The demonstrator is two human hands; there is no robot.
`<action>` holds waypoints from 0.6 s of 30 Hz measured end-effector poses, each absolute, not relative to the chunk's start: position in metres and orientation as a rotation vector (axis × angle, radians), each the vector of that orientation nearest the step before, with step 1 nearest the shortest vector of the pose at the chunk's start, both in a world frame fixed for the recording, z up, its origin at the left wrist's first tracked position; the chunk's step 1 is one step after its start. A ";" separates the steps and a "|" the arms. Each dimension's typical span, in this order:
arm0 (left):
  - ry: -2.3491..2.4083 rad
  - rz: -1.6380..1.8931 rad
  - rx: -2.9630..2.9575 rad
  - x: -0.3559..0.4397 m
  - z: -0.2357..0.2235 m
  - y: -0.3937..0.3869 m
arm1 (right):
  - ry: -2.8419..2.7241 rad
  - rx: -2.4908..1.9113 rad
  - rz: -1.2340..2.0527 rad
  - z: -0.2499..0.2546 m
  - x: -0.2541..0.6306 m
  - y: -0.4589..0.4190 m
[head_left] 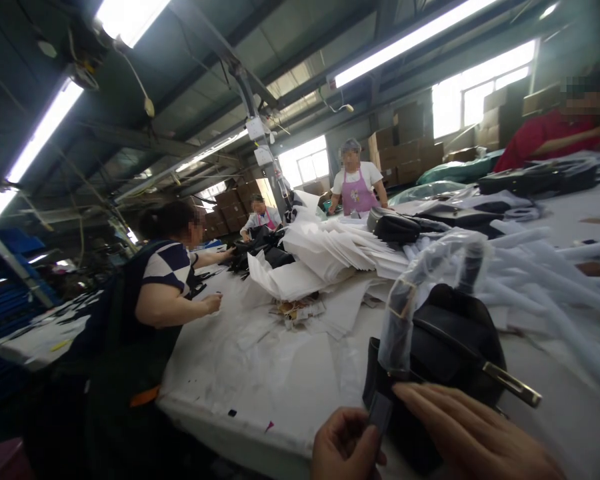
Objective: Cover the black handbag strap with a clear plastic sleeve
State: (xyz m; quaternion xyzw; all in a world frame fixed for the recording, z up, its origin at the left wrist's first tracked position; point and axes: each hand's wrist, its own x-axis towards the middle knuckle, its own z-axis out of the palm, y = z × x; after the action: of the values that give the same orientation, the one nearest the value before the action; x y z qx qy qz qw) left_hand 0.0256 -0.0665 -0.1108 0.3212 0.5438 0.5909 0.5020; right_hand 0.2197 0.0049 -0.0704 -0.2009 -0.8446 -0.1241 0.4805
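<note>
A black handbag [445, 347] stands near the front edge of the white table [260, 380], its handle wrapped in clear plastic film [420, 287] and a metal zipper pull [513, 385] sticking out to the right. My left hand [347, 445] is at the bottom edge, fingers curled, pinching a small dark strap end [381, 413] of the bag. My right hand [473, 433] lies over the bag's lower front, fingers stretched out flat against it.
Stacks of white dust bags [330, 257] and more black bags [397, 228] fill the table's middle. Rolled clear plastic tubes [545, 267] lie at right. A seated person [160, 293] works at the left edge; three other workers stand or sit farther back and at right.
</note>
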 end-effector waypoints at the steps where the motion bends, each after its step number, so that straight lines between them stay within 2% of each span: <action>1: 1.310 1.416 0.776 0.025 -0.110 -0.067 | -2.106 -0.477 -0.376 -0.068 0.218 0.009; 6: 1.289 1.352 0.758 0.022 -0.104 -0.068 | -2.215 -0.581 -0.412 -0.068 0.195 0.025; 15: 1.253 1.293 0.722 0.026 -0.094 -0.064 | -2.136 -0.455 -0.237 -0.073 0.187 0.038; 18: 1.248 1.298 0.726 0.028 -0.091 -0.061 | -2.190 -0.416 -0.272 -0.078 0.190 0.045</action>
State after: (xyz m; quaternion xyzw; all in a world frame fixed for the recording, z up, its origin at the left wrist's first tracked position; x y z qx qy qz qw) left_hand 0.0284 -0.0605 -0.0905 0.3087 0.5304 0.5517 0.5647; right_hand 0.1901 0.0448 -0.0779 -0.1669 -0.8791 -0.1094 0.4329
